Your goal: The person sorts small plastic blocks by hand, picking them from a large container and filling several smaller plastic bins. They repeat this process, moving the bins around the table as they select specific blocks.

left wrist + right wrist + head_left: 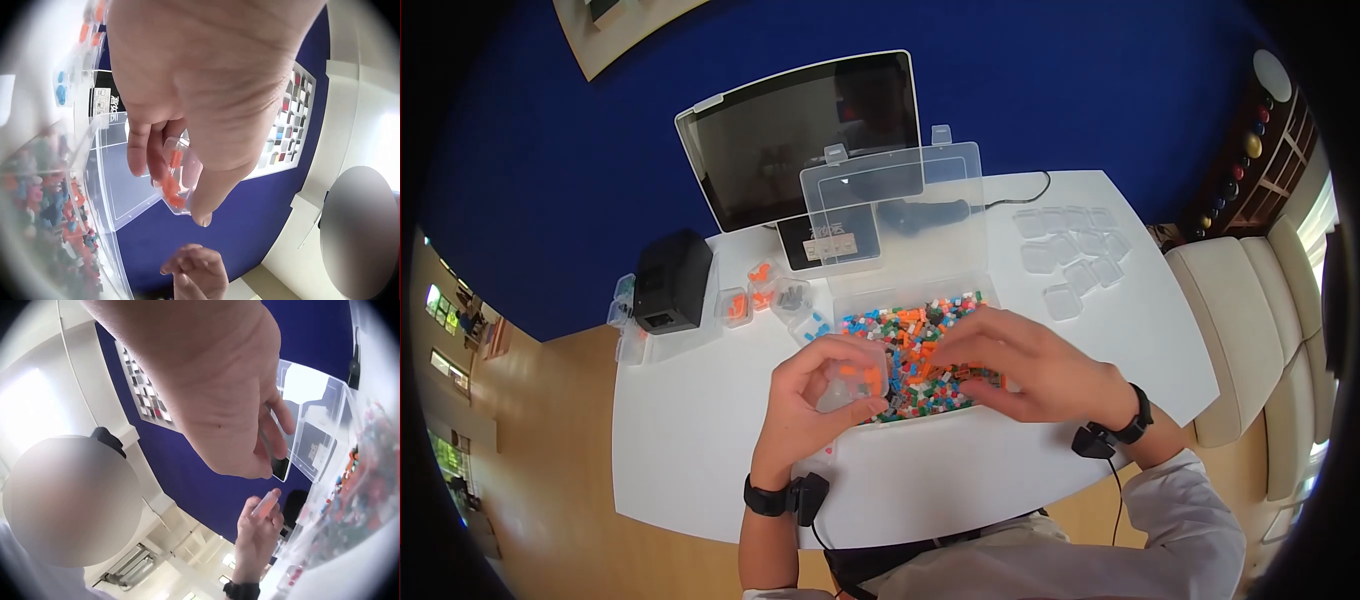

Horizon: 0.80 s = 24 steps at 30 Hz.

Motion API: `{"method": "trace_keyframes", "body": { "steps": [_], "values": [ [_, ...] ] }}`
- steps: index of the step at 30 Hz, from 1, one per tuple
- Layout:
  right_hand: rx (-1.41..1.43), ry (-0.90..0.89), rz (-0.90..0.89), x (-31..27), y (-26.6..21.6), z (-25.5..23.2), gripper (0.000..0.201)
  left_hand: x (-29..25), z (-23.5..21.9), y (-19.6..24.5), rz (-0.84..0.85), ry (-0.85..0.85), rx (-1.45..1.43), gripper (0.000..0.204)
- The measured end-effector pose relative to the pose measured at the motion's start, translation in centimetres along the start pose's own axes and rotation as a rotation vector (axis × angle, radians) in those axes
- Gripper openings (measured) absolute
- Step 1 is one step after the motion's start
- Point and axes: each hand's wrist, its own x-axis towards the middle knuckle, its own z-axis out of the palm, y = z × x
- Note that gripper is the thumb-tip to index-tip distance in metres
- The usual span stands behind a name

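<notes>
My left hand (pixel 805 405) grips a small clear plastic box (pixel 878 362) between thumb and fingers at the left end of a large bin. Several orange toy bricks (pixel 172 187) lie in the small box. The large clear bin (pixel 862 294) is filled with mixed small building bricks (pixel 905 335) in orange, blue, green, white, red and grey. Its transparent lid (pixel 955 190) stands raised at the back. Over the right part of the bricks hovers my right hand (pixel 1040 370), fingers loosely bent, thumb apart from them, with nothing visible between them.
Small boxes with orange bricks (pixel 736 307), grey pieces (pixel 793 297) and blue bricks (pixel 812 326) stand left of the bin. A black device (pixel 675 280) sits farther left. Behind is a monitor (pixel 810 130). Several clear lids or boxes (pixel 1062 301) lie at right on the white table (pixel 960 480).
</notes>
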Motion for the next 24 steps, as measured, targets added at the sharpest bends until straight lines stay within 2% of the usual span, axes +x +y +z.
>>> {"method": "trace_keyframes", "body": {
  "steps": [1, 2, 3, 5, 8, 11, 14, 17, 19, 24],
  "values": [
    [-0.127, -0.048, -0.062, 0.6, 0.0, 0.9, 0.063, 0.0, 0.5, 0.3, -0.101, 0.031, -0.071, 0.069],
    [-0.125, -0.048, -0.058, 1.4, -0.4, 1.8, 0.063, -0.1, 0.7, 0.4, -0.201, 0.058, -0.143, 0.078],
    [-0.142, -0.047, -0.096, 2.2, -0.7, 2.6, 0.064, -0.3, 0.6, 0.4, -0.199, 0.054, -0.145, 0.078],
    [-0.168, -0.049, -0.137, 3.7, -0.6, 4.2, 0.065, -0.4, 0.4, 0.3, -0.215, 0.026, -0.238, 0.094],
    [-0.236, -0.045, -0.261, 5.5, 0.1, 5.8, 0.065, -0.5, 0.5, 0.3, -0.205, 0.011, -0.237, 0.100],
    [-0.249, -0.125, -0.285, 7.3, 0.1, 5.5, 0.064, -0.5, 1.1, 0.2, -0.153, 0.060, -0.213, 0.098],
    [-0.283, -0.128, -0.290, 8.0, -0.8, 4.5, 0.063, -0.4, 1.5, 0.3, -0.197, 0.161, -0.270, 0.104],
    [-0.246, -0.213, -0.192, 7.7, -1.0, 4.2, 0.058, -0.4, 1.2, -0.1, -0.189, 0.129, -0.201, 0.106],
    [-0.258, -0.184, -0.277, 7.3, -0.3, 4.8, 0.039, -0.3, 1.5, -0.3, -0.190, 0.114, -0.164, 0.107],
    [-0.272, -0.154, -0.336, 6.5, 0.2, 5.5, 0.038, -0.4, 1.8, -0.3, -0.241, 0.086, -0.083, 0.107]
  ]
}}
